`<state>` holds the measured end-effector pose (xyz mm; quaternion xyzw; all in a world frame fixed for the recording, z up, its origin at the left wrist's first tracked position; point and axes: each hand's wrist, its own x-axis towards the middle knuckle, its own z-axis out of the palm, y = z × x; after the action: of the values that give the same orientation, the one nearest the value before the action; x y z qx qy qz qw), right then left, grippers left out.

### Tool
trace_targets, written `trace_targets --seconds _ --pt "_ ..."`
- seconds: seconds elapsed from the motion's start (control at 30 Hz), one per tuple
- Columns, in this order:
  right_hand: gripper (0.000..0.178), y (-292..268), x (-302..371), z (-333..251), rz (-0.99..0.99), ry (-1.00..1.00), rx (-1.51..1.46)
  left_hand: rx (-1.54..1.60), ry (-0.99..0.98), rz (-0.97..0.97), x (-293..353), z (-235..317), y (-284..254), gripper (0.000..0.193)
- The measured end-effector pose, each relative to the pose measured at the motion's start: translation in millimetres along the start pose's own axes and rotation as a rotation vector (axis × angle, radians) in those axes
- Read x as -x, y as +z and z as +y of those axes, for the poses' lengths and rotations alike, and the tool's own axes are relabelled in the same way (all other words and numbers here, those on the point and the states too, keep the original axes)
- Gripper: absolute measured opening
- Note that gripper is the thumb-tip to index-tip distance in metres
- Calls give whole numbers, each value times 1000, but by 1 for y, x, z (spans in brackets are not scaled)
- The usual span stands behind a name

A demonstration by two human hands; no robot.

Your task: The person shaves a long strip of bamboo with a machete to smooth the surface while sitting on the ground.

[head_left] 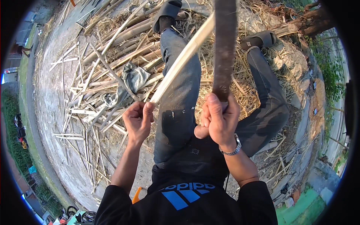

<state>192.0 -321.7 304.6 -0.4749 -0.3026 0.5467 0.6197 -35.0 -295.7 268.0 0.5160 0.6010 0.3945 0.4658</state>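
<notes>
Left hand (138,122): fingers pinch pale strip (184,58) by one end, presumably leaving its length free. Right hand (222,122): fingers grip dark blade (225,48).

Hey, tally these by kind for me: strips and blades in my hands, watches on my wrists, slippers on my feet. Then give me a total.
Pale strip, in the left hand: 1
Dark blade, in the right hand: 1
Metal-banded watch: 1
Dark slippers: 2
Total: 5

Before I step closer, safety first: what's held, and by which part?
Left hand: pale strip, by its near end. Right hand: dark blade, by its near end.
</notes>
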Motion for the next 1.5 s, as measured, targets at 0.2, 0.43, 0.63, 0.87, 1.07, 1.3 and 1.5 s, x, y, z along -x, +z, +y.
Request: trace_targets --seconds 0.2,0.43,0.63,0.87,1.07,1.3,1.5 --pt "24 2 -19 -36 97 -275 144 428 296 -33 3 46 75 20" --pt "20 -34 -13 -37 59 -152 609 575 223 -244 7 26 120 14" --pt "31 -92 -37 -13 -132 -115 994 -245 488 -732 19 58 18 30" --pt "34 -136 -74 -10 -275 -4 973 -1172 586 -116 -63 19 -93 51" --pt "30 -121 -93 -16 -138 -747 1295 -1185 418 -376 -54 32 -102 27" --pt "27 -72 -42 -7 -96 -463 1040 -719 163 -470 -24 31 -55 26" --pt "32 -41 -15 31 -180 -251 964 -647 215 -505 -18 12 -17 27"
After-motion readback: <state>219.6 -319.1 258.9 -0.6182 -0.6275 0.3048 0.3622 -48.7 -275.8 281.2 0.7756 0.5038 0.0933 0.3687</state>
